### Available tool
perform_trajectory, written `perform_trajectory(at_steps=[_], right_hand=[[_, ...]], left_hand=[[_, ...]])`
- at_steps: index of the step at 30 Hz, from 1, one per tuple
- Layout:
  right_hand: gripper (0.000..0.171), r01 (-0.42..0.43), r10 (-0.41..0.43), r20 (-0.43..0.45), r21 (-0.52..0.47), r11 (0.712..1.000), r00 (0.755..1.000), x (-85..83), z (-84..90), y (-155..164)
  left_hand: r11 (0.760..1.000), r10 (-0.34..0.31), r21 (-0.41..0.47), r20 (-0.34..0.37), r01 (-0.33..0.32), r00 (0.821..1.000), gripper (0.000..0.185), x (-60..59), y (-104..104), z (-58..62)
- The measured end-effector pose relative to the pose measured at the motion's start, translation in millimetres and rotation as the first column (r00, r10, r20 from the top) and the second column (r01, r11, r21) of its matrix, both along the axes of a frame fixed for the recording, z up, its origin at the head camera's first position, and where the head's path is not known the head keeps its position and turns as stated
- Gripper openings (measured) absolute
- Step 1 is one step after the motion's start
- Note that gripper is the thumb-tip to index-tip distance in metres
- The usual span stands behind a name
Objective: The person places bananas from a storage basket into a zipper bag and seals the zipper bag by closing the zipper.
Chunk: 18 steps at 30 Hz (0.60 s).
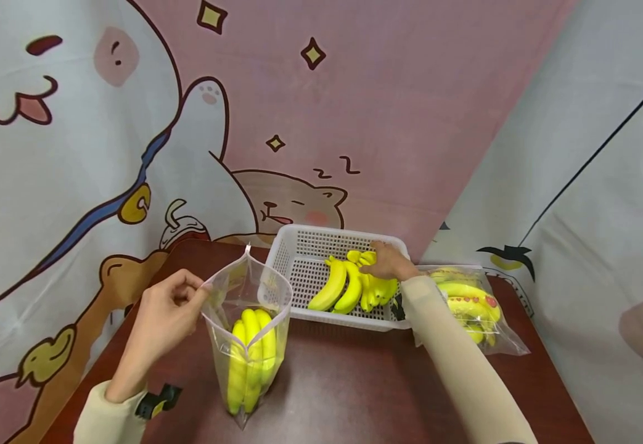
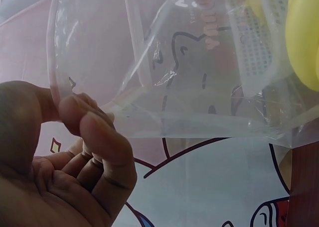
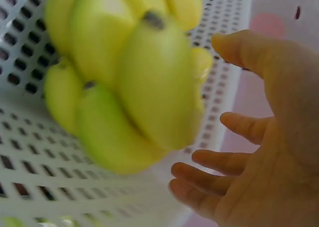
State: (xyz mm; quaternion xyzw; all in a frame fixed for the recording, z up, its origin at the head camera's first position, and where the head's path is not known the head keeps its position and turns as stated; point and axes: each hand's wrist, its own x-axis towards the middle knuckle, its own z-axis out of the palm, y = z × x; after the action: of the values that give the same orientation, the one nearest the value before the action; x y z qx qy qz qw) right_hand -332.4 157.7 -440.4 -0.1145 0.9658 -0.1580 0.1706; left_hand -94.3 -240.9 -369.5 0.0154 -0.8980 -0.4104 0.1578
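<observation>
Two sleeves (image 1: pixel 465 357), one open bag (image 1: pixel 221 348)

1. The left sleeve (image 1: pixel 111 416) is pale cream, plain and long, its soft fabric ending near the wrist in a slightly loose cuff.
2. The right sleeve (image 1: pixel 460 345) matches it: the same cream tone, close along the forearm, with light shading and small folds towards the wrist.
3. A black fitting (image 1: pixel 157 402) sits at the left cuff, angular in outline, with a small yellow patch on it; its finer details are too small to make out.
4. The left hand (image 1: pixel 163 317) is bare, with creases across the finger joints and palm in its wrist view.
5. The right hand (image 3: pixel 264 137) is bare too, its thumb and four slender fingers rounded at the tips.
</observation>
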Motion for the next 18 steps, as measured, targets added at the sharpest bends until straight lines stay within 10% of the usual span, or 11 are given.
perform_trajectory(at_steps=[18], right_hand=[[0.079,0.059,-0.058,0.097,-0.003,0.998,0.994,-2.8,-17.2,-1.0]], left_hand=[[1.0,-0.005,0.02,0.011,0.004,1.0,0.014,-0.5,1.6,-0.4]])
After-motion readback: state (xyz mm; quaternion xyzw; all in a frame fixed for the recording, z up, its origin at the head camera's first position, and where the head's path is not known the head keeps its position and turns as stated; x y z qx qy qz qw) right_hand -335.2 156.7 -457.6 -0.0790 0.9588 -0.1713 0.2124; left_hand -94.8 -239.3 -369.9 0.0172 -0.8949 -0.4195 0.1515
